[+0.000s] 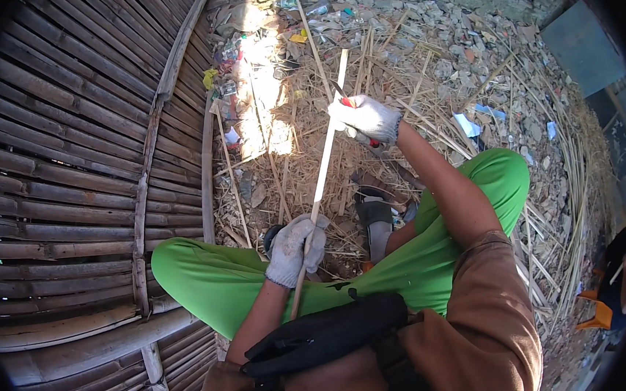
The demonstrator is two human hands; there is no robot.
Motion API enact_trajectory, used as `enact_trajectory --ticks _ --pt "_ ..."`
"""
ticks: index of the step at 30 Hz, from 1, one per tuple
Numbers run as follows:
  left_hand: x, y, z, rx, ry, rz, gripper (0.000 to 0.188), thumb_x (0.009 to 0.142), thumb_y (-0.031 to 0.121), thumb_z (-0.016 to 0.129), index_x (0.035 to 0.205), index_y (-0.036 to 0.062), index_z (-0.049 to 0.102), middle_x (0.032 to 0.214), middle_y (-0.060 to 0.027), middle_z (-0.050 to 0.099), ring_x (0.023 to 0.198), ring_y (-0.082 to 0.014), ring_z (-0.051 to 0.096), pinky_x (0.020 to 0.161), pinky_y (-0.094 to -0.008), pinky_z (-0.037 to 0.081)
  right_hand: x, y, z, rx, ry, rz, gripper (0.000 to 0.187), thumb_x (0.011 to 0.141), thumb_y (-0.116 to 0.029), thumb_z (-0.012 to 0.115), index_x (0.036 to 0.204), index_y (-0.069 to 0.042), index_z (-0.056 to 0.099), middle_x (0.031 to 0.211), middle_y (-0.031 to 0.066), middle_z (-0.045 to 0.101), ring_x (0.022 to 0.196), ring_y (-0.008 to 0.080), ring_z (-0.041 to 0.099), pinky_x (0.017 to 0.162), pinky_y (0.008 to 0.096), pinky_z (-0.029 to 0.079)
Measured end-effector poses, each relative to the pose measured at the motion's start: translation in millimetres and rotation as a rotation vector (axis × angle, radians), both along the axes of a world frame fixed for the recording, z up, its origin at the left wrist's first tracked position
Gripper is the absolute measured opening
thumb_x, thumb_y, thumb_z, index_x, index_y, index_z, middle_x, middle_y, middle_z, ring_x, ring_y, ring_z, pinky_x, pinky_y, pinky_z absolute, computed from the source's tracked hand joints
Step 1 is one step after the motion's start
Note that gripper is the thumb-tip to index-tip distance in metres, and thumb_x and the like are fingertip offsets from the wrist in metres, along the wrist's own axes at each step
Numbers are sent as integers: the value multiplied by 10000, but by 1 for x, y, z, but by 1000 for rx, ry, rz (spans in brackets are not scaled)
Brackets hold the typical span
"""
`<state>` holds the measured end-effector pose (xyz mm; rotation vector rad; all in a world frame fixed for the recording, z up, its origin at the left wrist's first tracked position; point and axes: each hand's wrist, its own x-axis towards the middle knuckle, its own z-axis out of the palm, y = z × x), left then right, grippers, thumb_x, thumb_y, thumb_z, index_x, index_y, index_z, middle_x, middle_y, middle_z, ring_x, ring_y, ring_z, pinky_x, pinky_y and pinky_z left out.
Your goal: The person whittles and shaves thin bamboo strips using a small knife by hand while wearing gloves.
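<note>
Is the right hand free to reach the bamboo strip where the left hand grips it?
Probably not: the right hand already holds a knife against the bamboo strip farther up, while the left hand covers that lower spot.

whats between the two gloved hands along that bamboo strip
In the head view, only bare bamboo strip runs between the left hand and right hand; straw-littered ground lies behind.
</note>
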<state>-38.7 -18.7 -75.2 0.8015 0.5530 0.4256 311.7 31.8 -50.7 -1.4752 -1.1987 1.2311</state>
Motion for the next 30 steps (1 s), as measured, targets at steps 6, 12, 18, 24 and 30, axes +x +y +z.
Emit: enact_trajectory --ticks 6,12,18,24,30 --pt "6 0 -1 12 2 -16 374 1137 267 541 1307 -64 580 742 -80 640 429 -118 498 386 -271 423 16 2 -22 -47 -55 -59 376 1118 -403 622 939 -86 715 760 -57 638 666 15 520 603 250 434" --pt "7 -3 2 126 130 69 332 1126 210 581 1333 -48 560 789 -89 664 464 -115 535 394 -271 434 9 -4 -14 -32 -76 -31 349 1112 -386 639 1028 -67 751 802 -55 669 722 21 532 644 263 446" --pt "-8 15 4 108 118 230 337 1118 261 604 1290 -28 590 764 -72 648 459 -111 516 396 -264 418 35 -11 21 -93 -78 -281 347 1056 -409 688 1015 -65 683 703 51 664 578 176 643 560 348 512" --pt "-4 12 5 147 174 173 341 1123 240 591 1344 -20 574 816 -69 672 465 -113 535 402 -259 438 42 -11 7 -146 -962 -357 532 975 -578 674 1044 -52 713 986 242 752 994 463 720 882 537 562" --pt "0 12 7 160 174 112 332 1143 245 553 1343 -19 579 802 -55 669 446 -100 518 385 -253 417 -64 -17 -4 62 -983 -174 438 955 -530 686 957 -92 698 876 197 742 839 404 743 773 518 579"
